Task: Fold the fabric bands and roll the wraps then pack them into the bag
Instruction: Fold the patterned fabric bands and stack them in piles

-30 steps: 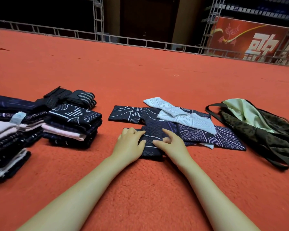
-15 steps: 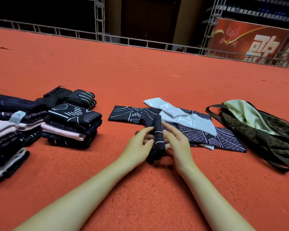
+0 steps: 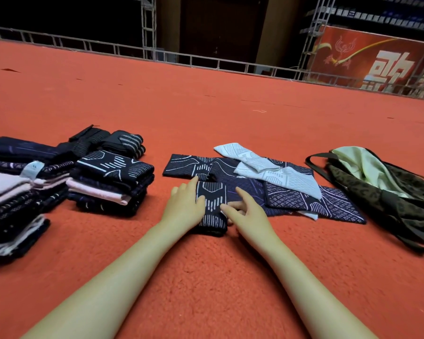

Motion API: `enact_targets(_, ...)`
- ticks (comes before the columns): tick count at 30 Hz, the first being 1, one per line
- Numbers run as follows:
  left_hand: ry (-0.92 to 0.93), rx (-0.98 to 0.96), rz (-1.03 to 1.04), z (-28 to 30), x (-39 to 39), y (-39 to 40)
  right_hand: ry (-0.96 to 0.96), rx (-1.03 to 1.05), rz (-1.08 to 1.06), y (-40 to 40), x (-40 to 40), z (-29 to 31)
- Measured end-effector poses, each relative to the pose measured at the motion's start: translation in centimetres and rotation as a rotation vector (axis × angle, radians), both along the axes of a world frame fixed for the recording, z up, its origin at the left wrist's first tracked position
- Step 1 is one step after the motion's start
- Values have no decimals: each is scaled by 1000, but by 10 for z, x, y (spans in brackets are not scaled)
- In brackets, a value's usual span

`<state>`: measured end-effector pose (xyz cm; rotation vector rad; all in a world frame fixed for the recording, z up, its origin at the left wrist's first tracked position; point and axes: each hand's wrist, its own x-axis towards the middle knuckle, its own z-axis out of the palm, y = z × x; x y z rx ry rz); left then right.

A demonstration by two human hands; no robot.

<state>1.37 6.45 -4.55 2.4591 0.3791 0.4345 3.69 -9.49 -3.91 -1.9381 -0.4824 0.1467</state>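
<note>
Two hands in my head view, both low on the red carpet (image 3: 206, 277). My left hand (image 3: 185, 207) lies flat on the left side of a folded dark band (image 3: 212, 209), fingers straight, thumb across its top face, pressing and not gripping. My right hand (image 3: 246, 212) sits at the band's right edge, fingers loosely spread and touching it, nothing pinched that I can see. The folded band lies on the carpet just in front of the loose pile of unfolded bands (image 3: 267, 189), dark patterned ones with two white ones (image 3: 279, 172) on top. Left of the hands, one stack of folded bands (image 3: 113, 184); further left, a taller stack (image 3: 15, 196); black wraps (image 3: 108, 141) behind them. The olive bag (image 3: 389, 196) lies open at right, pale lining showing, well apart from the hands.
</note>
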Motion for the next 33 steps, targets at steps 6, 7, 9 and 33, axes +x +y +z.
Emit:
enact_targets(6, 27, 100, -48, -6, 1, -7, 133, 75, 76, 5, -4, -4)
enact_targets(7, -8, 34, -64, -6, 2, -6, 143, 103, 54, 6, -4, -5)
enact_targets(9, -87, -201, -75, -2, 1, -1, 161, 223, 32, 4, -4, -3)
enact_targets(33, -186, 143, 265, 19, -176, 111, -83, 28, 134, 125, -120, -7)
